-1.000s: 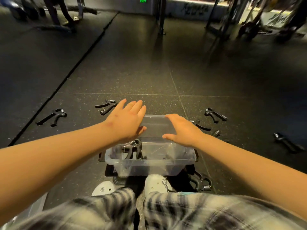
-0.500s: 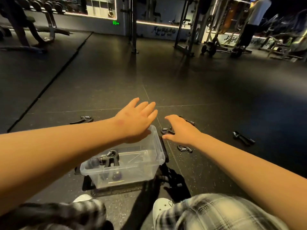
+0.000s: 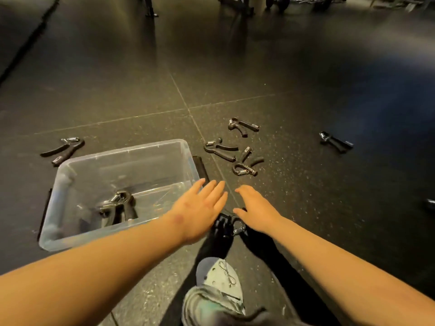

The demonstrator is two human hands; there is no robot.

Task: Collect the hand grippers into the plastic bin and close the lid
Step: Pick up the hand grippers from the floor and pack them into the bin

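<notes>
Reaching for the nearest hand gripper (image 3: 237, 228), collection barely begun.
Left grip (image 3: 200, 208) and right grip (image 3: 256, 210) hover spread and empty just above it; the plastic bin (image 3: 122, 151) beside them holds one stored gripper (image 3: 117, 207). Next: pinch it, drop it in. Loose grippers (image 3: 249, 125) lie beyond.

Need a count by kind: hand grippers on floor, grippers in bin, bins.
Hand grippers on floor: 6
Hand grippers in bin: at least 1, pile unclear
Plastic bin: 1
Total: at least 8
</notes>
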